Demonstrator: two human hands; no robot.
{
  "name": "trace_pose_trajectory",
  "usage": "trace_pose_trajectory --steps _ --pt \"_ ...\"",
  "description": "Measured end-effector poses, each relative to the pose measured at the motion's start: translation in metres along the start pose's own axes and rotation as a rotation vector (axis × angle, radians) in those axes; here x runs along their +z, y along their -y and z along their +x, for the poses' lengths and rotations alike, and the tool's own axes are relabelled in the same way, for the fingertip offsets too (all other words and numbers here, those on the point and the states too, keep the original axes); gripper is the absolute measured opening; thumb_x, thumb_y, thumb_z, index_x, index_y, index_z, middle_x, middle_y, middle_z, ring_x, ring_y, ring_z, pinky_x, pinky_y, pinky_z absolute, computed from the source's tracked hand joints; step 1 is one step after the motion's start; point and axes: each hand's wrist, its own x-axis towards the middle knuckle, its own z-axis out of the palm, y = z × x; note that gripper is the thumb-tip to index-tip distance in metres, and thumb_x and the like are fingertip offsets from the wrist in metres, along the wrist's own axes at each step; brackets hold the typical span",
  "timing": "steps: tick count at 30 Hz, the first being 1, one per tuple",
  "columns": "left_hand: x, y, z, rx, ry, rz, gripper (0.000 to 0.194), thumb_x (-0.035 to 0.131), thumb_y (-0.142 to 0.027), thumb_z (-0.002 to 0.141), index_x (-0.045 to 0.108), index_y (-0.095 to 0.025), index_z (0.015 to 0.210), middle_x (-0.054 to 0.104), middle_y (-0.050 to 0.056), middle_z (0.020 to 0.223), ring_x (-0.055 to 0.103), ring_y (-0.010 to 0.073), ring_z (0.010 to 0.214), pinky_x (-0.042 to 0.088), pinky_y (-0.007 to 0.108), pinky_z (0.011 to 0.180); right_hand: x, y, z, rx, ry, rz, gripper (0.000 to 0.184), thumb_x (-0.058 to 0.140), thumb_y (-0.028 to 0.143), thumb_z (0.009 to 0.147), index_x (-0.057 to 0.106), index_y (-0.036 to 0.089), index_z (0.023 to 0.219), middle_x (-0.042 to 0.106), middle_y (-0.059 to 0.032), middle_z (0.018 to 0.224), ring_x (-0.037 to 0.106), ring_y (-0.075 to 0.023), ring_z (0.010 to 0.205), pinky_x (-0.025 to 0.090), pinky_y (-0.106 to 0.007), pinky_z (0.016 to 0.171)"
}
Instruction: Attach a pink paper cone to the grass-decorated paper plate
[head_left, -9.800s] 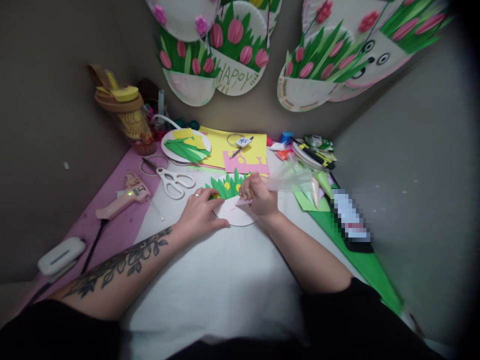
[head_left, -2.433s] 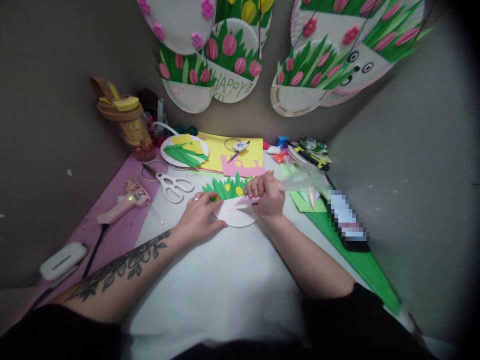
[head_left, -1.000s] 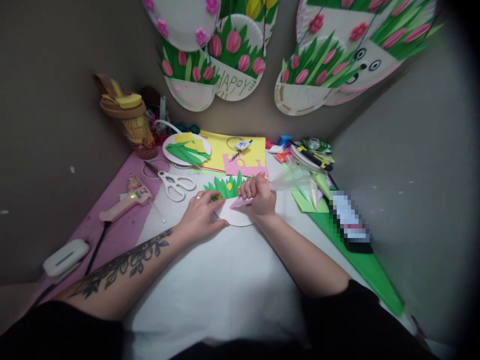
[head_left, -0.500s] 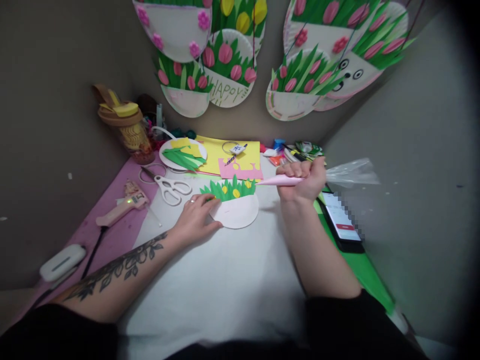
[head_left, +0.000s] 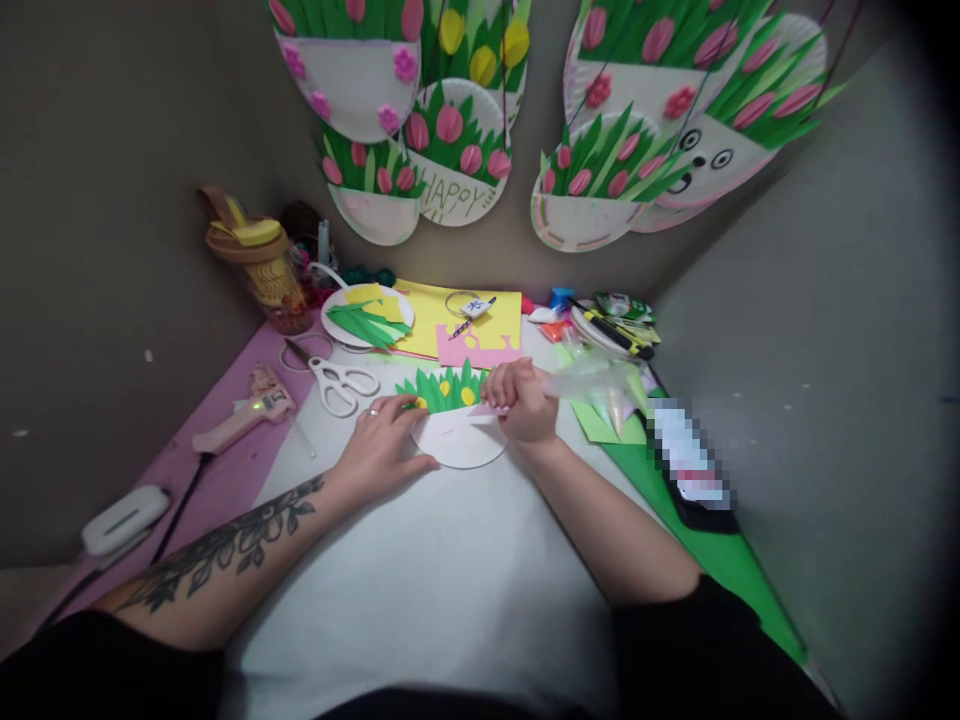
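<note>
My right hand [head_left: 527,400] is closed round a clear piping bag [head_left: 581,382] filled with something pink. The bag's narrow tip points left over the white front of a small paper plate pocket [head_left: 457,440]. Whether the tip touches the plate I cannot tell. Green paper leaves [head_left: 429,390] and small yellow paper tulips [head_left: 467,397] stick up from the pocket. My left hand [head_left: 386,440] holds the plate's left side, fingers at the upper left edge and thumb near the lower edge.
White scissors [head_left: 341,385] and a pink glue gun [head_left: 247,415] lie on the left, near a drink cup [head_left: 274,280]. A plate of paper scraps [head_left: 367,315] and yellow paper [head_left: 427,310] lie behind. A phone [head_left: 694,465] sits right. Finished tulip plates [head_left: 345,90] hang on the wall.
My right hand has come left and down with the piping bag, bringing its tip over the plate's white front. My left hand stays at the plate's left edge. The view has shifted slightly.
</note>
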Motion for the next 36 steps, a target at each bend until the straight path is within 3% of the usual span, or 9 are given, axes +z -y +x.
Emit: trace_pose_trajectory --steps 5,13,19,36 --pt "0.000 0.001 0.002 -0.003 0.024 -0.022 0.062 0.066 -0.054 0.073 0.056 -0.018 0.122 0.048 0.014 0.132 0.042 0.0338 0.122 0.037 0.053 0.101 -0.007 -0.014 0.005 0.063 0.022 -0.024 0.057 0.054 0.056 0.085 0.041 0.022 0.042 0.038 0.0041 0.040 0.041 -0.0111 0.039 0.038 -0.028 0.047" --pt "0.000 0.002 0.004 0.007 0.036 -0.038 0.059 0.067 -0.051 0.074 0.056 -0.019 0.122 0.045 0.015 0.134 0.041 0.0348 0.122 0.039 0.055 0.099 -0.006 -0.017 0.010 0.096 -0.033 -0.109 0.057 0.055 0.056 0.085 0.040 0.022 0.042 0.038 0.0042 0.039 0.043 -0.0110 0.039 0.039 -0.027 0.047" --pt "0.001 0.002 0.005 0.004 0.042 -0.033 0.058 0.067 -0.052 0.075 0.057 -0.019 0.122 0.044 0.015 0.134 0.041 0.0355 0.123 0.042 0.055 0.096 -0.004 -0.019 0.010 0.091 -0.085 -0.156 0.059 0.054 0.061 0.083 0.038 0.022 0.042 0.037 0.0043 0.039 0.043 -0.0106 0.038 0.038 -0.027 0.046" --pt "0.002 0.001 0.004 0.005 0.030 -0.025 0.058 0.068 -0.050 0.073 0.058 -0.018 0.121 0.045 0.015 0.134 0.041 0.0356 0.122 0.040 0.055 0.098 -0.004 -0.025 0.005 0.079 -0.045 -0.240 0.058 0.050 0.060 0.086 0.037 0.023 0.044 0.038 0.0037 0.040 0.044 -0.0116 0.040 0.039 -0.028 0.047"
